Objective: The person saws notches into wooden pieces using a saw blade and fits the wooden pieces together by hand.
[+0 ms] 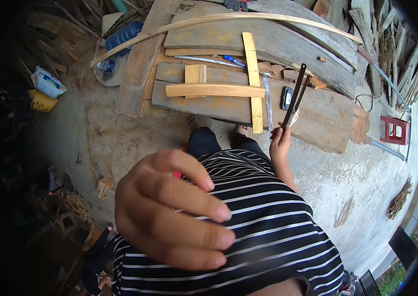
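Loosely curled and holding nothing, the left hand (172,209) hung close to the camera at seven o'clock, its grip released. Behind it, at twelve o'clock, the plank bench (317,123) carried a pale curved wood strip (215,90) crossed by a yellow slat (252,81), with a metal ruler (267,101) beside them. Toward two o'clock, the right hand (280,143) pinched two dark thin rods (295,96), which rose tilted over the bench's near edge.

Left hand (174,212): blurred, close to lens, covered part of striped shirt (268,232). Gloves (237,4): cut off by top edge. Left-side clutter: too dark to tell.
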Demonstrator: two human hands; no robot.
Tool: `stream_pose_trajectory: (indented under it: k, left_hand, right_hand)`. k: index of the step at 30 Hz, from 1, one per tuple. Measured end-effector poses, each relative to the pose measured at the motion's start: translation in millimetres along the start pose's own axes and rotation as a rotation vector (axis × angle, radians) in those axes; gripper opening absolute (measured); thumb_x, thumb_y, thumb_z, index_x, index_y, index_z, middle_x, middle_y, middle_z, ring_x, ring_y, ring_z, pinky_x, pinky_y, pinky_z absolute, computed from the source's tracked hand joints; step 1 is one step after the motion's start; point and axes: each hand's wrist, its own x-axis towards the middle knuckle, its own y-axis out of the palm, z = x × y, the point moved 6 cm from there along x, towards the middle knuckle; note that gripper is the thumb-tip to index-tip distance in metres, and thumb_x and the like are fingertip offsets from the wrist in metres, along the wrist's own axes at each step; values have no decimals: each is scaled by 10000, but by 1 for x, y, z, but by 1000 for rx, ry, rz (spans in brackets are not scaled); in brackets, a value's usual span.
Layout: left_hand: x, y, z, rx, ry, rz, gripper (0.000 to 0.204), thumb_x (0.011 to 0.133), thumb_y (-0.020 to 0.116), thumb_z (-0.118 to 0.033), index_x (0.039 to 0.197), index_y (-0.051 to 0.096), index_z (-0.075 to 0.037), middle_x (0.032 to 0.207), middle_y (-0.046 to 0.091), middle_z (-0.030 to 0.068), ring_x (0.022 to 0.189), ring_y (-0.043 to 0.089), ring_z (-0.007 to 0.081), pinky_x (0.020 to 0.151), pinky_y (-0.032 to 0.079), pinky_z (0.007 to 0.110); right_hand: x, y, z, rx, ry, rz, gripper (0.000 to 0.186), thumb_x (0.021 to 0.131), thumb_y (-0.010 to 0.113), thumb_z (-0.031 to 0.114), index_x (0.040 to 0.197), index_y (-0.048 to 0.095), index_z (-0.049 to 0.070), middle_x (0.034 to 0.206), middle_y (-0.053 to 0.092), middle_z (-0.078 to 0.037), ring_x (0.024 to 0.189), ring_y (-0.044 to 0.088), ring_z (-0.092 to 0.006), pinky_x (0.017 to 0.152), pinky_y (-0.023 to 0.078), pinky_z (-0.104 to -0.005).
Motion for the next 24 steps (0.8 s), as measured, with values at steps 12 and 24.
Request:
stream_pose_trajectory:
  k: [12,24]
  left_hand:
    - [-267,70,388,823,-1107,644,372,896,627,-248,1227,556,-93,1253,582,151,1205,532,300,1052,343,463]
    - [-244,66,394,1098,-938,695,330,839,615,-93,1160,552,-131,1110,590,82,1147,539,274,927,416,454]
  right_hand:
    - [-32,-41,-32,-40,229,6,219,1011,444,169,1087,562,0,701,620,-132,605,613,-243,587,480,-367]
    - [-74,-215,194,1333,-728,495,145,911,662,109,809,560,118,893,719,-72,696,606,-168,582,467,-255]
